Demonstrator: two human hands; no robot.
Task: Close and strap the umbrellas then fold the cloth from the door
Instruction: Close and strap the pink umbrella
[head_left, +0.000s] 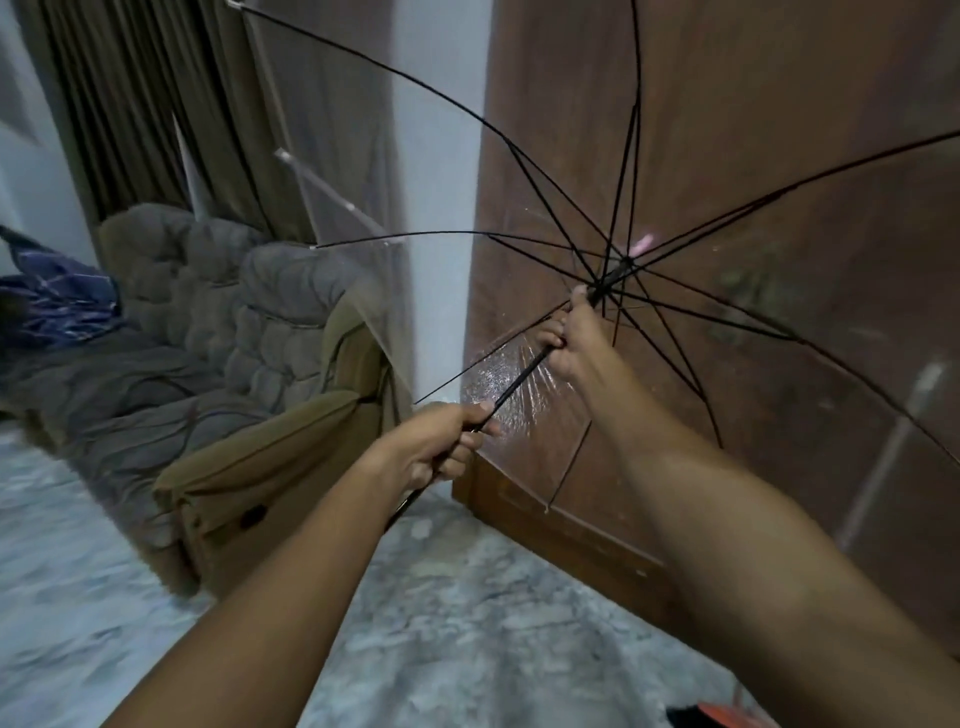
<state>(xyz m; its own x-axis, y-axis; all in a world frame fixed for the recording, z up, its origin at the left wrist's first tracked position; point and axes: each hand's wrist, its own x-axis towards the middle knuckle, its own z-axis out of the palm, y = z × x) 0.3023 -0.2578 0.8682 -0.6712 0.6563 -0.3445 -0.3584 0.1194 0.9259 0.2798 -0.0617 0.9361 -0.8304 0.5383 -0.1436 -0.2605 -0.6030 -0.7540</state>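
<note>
Open clear umbrella (621, 266) held up before the door (597, 535): my left grip (441, 447) clenches the shaft's lower end, my right grip (571, 338) clenches it just under the hub. Best, I judge: steady the left, draw the runner straight down, ribs clear of the sofa (208, 312).

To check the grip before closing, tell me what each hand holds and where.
Both grip the umbrella by its shaft: left hand low, near the handle end; right hand high, near the top.

Umbrella (521, 376) partly beyond right edge.
</note>
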